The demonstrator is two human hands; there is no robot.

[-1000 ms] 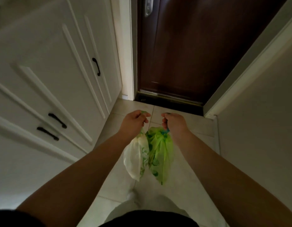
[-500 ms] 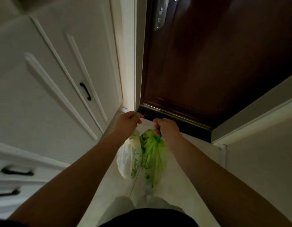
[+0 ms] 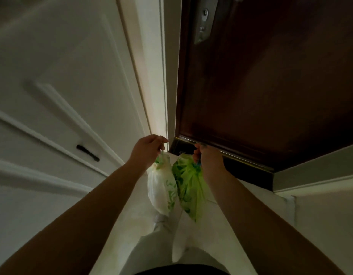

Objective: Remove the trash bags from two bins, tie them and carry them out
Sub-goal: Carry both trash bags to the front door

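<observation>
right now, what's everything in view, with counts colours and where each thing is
door: 1, dark brown, ahead on the right
lock plate: 1, silver, top of the door
threshold: 1, dark with a brass strip, under the door
door frame: 1, white, left of the door
cabinet: 1, white, panelled, left side
cabinet handle: 1, black, on the cabinet
floor: pale, below the bags
wall: 1, pale, right side
white trash bag: 1, hangs from the left hand
green trash bag: 1, hangs beside it from the right hand
left hand: grips the white bag's top
right hand: grips the green bag's top
trousers: pale, bottom centre
</observation>
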